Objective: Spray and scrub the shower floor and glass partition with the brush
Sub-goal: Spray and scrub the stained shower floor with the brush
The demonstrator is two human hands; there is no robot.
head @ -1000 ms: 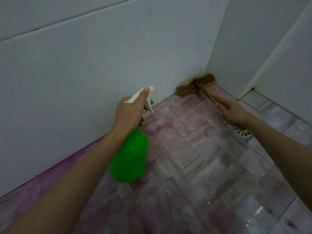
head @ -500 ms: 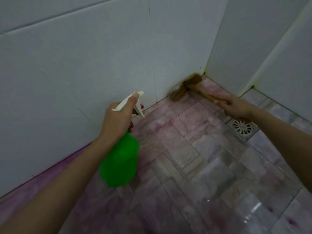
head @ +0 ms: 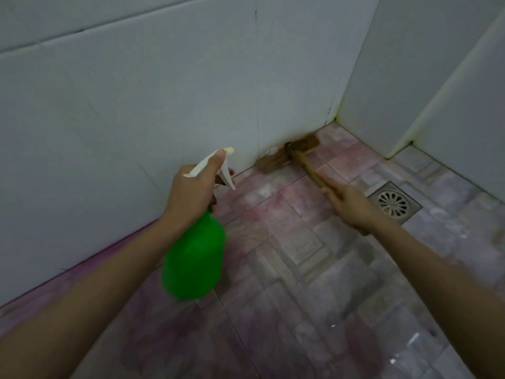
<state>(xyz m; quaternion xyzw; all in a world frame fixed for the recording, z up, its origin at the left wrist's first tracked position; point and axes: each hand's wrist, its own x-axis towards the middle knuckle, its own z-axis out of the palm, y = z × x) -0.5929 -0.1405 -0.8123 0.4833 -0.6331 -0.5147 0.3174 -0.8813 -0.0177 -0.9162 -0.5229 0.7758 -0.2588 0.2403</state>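
Right hand gripping the brush beyond the drain, left hand gripping the spray bottle, I am judging short, firm strokes best.

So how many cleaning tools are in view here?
2. The green spray bottle hangs in the left hand; the brush, in the right hand, touches the floor by the wall. Others may be out of frame.

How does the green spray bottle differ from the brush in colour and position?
The spray bottle is green; the brush is brown. The spray bottle hangs above the floor in the left hand; the brush's head lies on the floor by the wall, gripped by the right hand. One hand holds each.
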